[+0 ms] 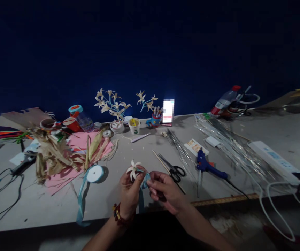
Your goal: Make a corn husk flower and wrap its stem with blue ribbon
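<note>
My left hand (129,197), with a beaded bracelet at the wrist, pinches a cream-white flower (133,168) just behind its petals. From the flower a short light-blue wrapped stem runs toward my right hand (168,192). The fingers of that hand are closed on a light-blue ribbon (144,182), which bunches between the two hands. Both hands are close together above the table's front edge. To their left stands a roll of light-blue ribbon (95,174), its loose tail hanging toward the edge. Black-handled scissors (177,173) lie just beyond my right hand.
Dried husks (55,150) cover pink paper (79,139) at left. Finished flower sprays (112,103) stand at the back beside a paper cup (134,126). On the right are a blue glue gun (209,166), thin wires (228,144) and a white power strip (275,161) with trailing cables.
</note>
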### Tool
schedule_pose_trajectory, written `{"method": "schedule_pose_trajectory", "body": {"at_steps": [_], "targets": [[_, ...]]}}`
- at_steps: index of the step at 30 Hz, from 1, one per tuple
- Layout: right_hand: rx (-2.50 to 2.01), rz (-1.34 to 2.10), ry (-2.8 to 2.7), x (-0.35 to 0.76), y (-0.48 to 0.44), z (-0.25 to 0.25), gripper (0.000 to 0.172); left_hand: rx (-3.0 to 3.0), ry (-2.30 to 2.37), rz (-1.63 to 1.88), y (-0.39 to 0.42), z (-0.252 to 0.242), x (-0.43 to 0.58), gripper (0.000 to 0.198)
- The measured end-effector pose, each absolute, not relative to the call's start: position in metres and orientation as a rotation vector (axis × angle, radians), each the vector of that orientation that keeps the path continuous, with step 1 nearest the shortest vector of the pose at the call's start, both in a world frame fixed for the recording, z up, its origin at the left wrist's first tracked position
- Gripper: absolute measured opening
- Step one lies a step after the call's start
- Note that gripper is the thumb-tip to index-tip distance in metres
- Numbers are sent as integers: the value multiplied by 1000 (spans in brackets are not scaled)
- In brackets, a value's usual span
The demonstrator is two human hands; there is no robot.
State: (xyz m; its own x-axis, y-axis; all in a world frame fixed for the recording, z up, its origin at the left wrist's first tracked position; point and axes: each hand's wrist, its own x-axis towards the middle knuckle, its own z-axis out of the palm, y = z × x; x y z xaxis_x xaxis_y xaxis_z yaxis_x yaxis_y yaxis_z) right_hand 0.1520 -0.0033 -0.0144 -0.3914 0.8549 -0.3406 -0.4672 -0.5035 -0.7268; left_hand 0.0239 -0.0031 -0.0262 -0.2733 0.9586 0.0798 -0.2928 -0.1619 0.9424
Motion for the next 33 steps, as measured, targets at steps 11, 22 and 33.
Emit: {"method": "schedule_pose_trajectory", "body": {"at_steps": [11,22,33], "targets": [[-1259,969,-1670,167,-10,-6,17,885,1110,1546,-4,-30,18,14],[-1171,517,-1917,171,-1,5,8,903,1104,1508,-3,-24,19,18],[-1113,205,-2164,167,2,2,16,1052,1176,1369,-6,-26,12,16]]}}
